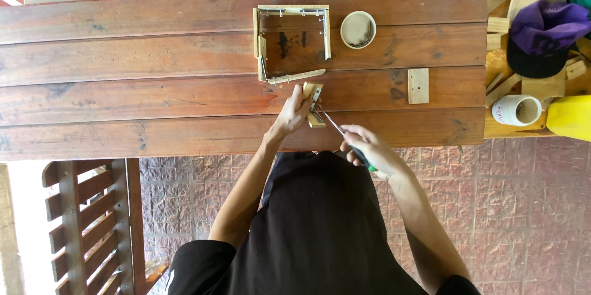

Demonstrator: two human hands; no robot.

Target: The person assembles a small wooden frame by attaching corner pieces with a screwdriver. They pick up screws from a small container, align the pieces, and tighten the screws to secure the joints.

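My left hand (pixel 294 114) grips a small pale wooden piece (pixel 313 105) with a metal fitting on it, pressed against the dark plank table (pixel 154 92) near its front edge. My right hand (pixel 368 147) holds a screwdriver (pixel 335 127) with a green handle; its thin shaft slants up-left and its tip meets the fitting on the wooden piece. Just beyond lies an open square wooden frame (pixel 292 42) with small metal brackets, one side strip askew.
A round white dish (pixel 358 29) of small hardware sits right of the frame. A small pale wood block (pixel 418 85) lies further right. At the far right are wood scraps, a white cup (pixel 516 110), a purple cap (pixel 545 36) and a yellow object (pixel 569 116). A slatted chair (pixel 92 227) stands lower left.
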